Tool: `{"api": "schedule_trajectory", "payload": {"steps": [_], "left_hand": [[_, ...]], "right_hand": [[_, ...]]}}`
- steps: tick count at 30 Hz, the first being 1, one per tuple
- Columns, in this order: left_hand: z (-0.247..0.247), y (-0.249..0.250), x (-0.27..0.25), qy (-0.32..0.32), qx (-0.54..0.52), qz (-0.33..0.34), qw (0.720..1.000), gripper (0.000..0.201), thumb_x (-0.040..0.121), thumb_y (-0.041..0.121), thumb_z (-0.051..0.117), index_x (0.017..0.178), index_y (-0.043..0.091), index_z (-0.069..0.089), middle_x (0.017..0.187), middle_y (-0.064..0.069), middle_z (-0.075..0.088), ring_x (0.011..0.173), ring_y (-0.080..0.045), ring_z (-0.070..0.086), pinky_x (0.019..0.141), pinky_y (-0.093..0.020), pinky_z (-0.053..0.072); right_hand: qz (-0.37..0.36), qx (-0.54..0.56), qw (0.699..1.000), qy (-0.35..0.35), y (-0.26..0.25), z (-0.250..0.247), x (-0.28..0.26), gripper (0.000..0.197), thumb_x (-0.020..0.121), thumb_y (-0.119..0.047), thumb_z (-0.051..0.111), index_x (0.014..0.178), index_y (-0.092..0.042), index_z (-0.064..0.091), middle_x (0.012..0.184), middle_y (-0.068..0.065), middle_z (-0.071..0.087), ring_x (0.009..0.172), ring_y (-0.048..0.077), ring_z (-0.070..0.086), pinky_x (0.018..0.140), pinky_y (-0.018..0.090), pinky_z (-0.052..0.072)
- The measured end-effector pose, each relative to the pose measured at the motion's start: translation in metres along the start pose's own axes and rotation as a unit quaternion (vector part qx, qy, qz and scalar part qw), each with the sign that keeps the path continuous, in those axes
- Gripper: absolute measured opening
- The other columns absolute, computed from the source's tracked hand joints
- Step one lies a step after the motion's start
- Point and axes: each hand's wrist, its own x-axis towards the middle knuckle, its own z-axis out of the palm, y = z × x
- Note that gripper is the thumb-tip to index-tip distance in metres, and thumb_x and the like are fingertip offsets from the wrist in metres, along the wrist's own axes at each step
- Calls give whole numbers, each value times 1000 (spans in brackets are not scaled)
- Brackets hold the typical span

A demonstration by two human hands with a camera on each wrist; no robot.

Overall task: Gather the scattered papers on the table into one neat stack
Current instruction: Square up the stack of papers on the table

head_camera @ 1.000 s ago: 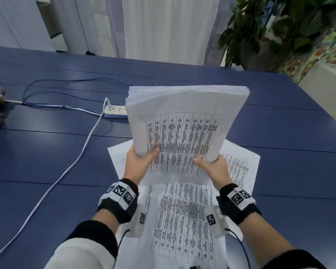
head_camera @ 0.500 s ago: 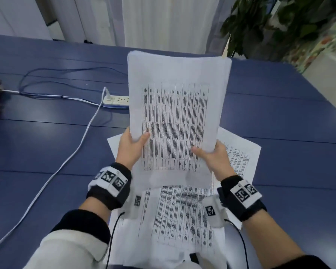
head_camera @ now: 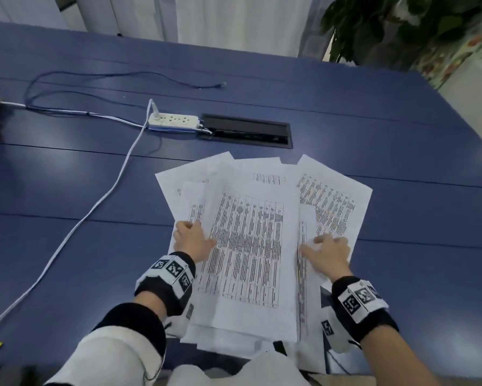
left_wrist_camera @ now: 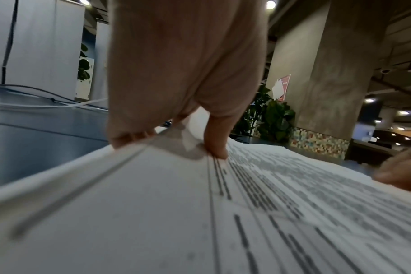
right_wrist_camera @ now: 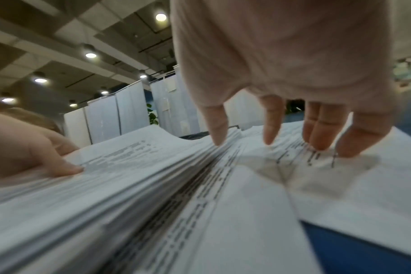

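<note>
A thick stack of printed papers [head_camera: 248, 246] lies flat on the blue table [head_camera: 67, 176], on top of loose sheets that fan out to the left [head_camera: 175, 176] and to the right [head_camera: 334, 196]. My left hand [head_camera: 192, 238] grips the stack's left edge. In the left wrist view its thumb [left_wrist_camera: 217, 148] sits on top of the stack [left_wrist_camera: 153, 213] and its fingers curl under the edge. My right hand [head_camera: 326, 252] rests with spread fingers on the sheets just right of the stack. The right wrist view shows its fingertips [right_wrist_camera: 317, 144] touching paper [right_wrist_camera: 258, 185] beside the stack's edge [right_wrist_camera: 129, 194].
Beyond the papers lie a white power strip [head_camera: 173, 121] and a black cable hatch [head_camera: 246, 130]. A white cable [head_camera: 94, 207] runs from the strip diagonally to the near left. A thin dark cable [head_camera: 94, 76] loops at the far left. A plant [head_camera: 387, 29] stands beyond the far right corner.
The stack, held upright in both hands before, now lies flat on the loose sheets. My right hand has let go and moved to the sheets on its right.
</note>
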Motion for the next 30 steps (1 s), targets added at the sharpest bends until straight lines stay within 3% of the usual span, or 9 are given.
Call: {"api": "schedule_trajectory", "payload": {"steps": [5,11,14,16,19,21,24,26,30], "left_hand": [[3,5,-5,-51,22,13,998,59,87,36,59,131,3,37,140,-10,19,127,-27,26,103,-36,33],[7,4,-12,-41,-35,19,998,68,86,34,61,138,3,31,142,-12,20,131,-28,24,107,-38,30],[9,3,-18,-30,-114,56,991,62,87,27,62,134,-2,34,136,-9,20,118,-22,36,105,-26,29],[4,3,-17,-17,-177,68,982,56,87,21,62,133,2,38,126,-5,19,106,-16,37,99,-20,28],[-6,-1,-6,-37,-230,79,969,48,86,18,63,129,20,43,134,-10,31,112,-20,41,104,-32,32],[-8,-1,-3,-66,-261,72,960,54,83,14,66,129,24,39,130,-14,48,116,-29,51,101,-39,40],[-4,-1,1,-75,-331,15,941,85,73,9,76,138,24,22,125,-14,52,111,-29,55,101,-48,42],[1,-4,6,-77,-347,-33,934,93,60,16,85,136,16,31,125,-14,54,113,-31,55,101,-51,42],[-2,-5,14,-100,-390,-40,915,44,67,1,78,108,-1,61,107,-20,68,85,-29,67,81,-40,55]], "right_hand": [[42,99,994,-36,-13,7,12,45,86,-20,58,121,2,40,141,18,29,97,27,53,89,36,46],[35,179,983,-24,-16,18,16,50,78,-17,68,119,-2,44,121,16,50,102,31,58,87,40,52],[26,245,969,-13,-13,17,14,34,79,-6,67,108,2,53,109,18,62,96,33,64,87,45,53],[40,283,958,-7,-10,18,13,47,80,-5,66,121,4,44,111,17,58,101,34,61,91,46,51],[33,283,959,-7,-9,17,13,28,82,-2,62,108,1,54,107,22,62,96,36,63,88,46,52],[24,248,968,5,-9,14,18,15,84,-4,57,99,-4,60,106,19,65,88,30,62,82,36,52],[85,121,984,99,2,-1,35,33,85,-14,53,118,-12,59,122,13,51,106,31,54,93,37,46],[167,66,972,151,13,-15,46,47,84,-22,60,127,-7,48,137,18,32,124,35,35,105,44,32],[232,89,957,153,20,-38,66,88,74,-37,75,134,7,30,141,27,27,129,38,30,105,45,30]]}}
